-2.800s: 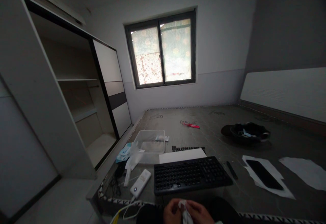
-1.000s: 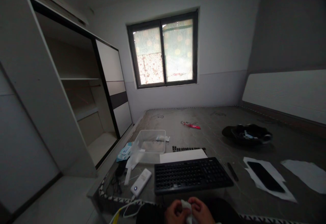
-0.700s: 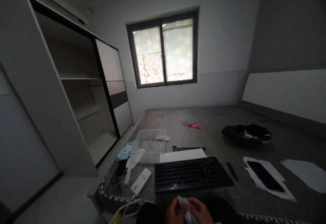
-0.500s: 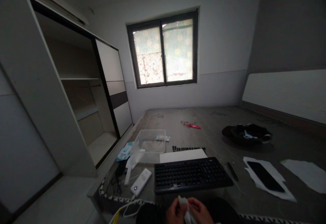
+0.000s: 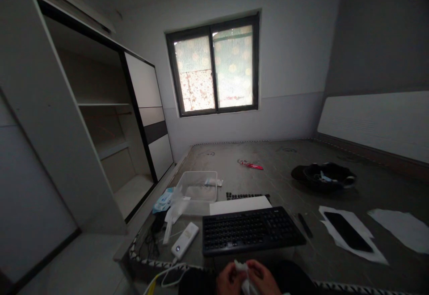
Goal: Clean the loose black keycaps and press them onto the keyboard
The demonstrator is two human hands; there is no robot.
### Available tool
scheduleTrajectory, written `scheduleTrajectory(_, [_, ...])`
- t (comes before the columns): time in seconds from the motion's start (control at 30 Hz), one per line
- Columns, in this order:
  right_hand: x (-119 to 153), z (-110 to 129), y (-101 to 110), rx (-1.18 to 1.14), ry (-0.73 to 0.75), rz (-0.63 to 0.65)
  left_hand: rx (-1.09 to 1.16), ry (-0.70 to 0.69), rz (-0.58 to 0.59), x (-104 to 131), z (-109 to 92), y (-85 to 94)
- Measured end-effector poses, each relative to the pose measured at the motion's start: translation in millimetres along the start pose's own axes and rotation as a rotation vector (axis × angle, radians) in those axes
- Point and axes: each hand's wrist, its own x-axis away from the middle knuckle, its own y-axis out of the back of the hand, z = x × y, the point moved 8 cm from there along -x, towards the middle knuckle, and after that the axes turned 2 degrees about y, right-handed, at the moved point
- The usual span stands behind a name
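One white tissue (image 5: 240,266) is between the left hand (image 5: 227,280) and the right hand (image 5: 263,279), and the fingers of both are pinching it. These hands are near the black keyboard (image 5: 251,231), which lies on the bed (image 5: 268,179).

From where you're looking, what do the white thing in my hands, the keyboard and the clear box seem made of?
White thing: probably matte paper tissue, thin and crumpled, though cloth is possible.
Keyboard: likely black plastic, faintly shiny along its near edge.
Clear box: likely transparent plastic; the grey surface shows through.
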Motion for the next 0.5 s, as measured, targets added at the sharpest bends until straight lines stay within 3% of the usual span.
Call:
scheduleTrajectory(0.3, [5.8,11.6,-8.3,0.022,0.013,0.073,0.122,-0.014,-0.01,-1.7,0.7,1.8])
scheduleTrajectory(0.5, [3.2,-3.9,-12.2,-0.033,-0.047,0.096,0.195,-0.006,-0.06,-1.0,-1.1,7.7])
